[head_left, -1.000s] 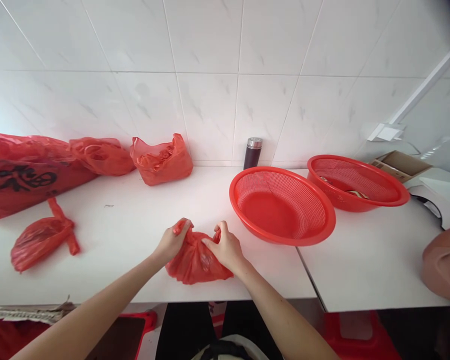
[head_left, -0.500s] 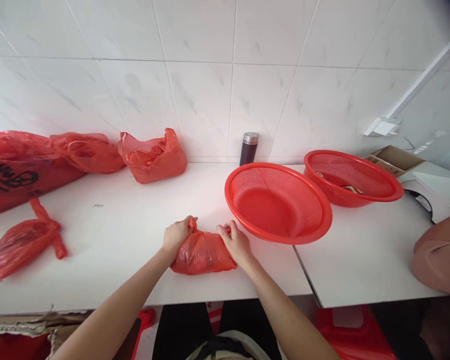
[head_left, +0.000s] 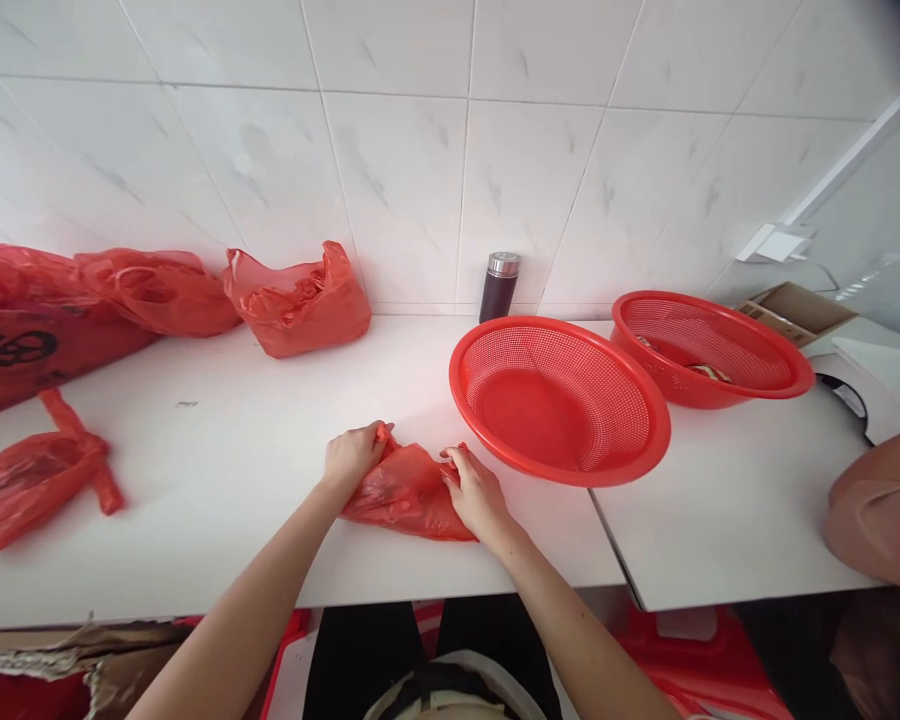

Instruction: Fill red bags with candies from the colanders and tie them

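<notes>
A small red plastic bag [head_left: 405,490] lies near the front edge of the white counter [head_left: 240,440]. My left hand [head_left: 352,455] is closed on the bag's left top corner. My right hand [head_left: 476,490] is closed on its right edge. The bag is pulled out flat between them, and its contents do not show. Just right of my right hand stands a red mesh basket [head_left: 559,400], with nothing in it.
A second red basket [head_left: 712,350] holding something stands at the right. A dark flask [head_left: 497,287] is by the tiled wall. More red bags lie at the back [head_left: 296,300], far left [head_left: 60,310] and front left [head_left: 30,480]. Another person's arm [head_left: 881,510] shows at right.
The bag was bunched up between my hands. Now it is drawn out flatter and lower, with my hands a little farther apart on its two ends. The view has shifted slightly.
</notes>
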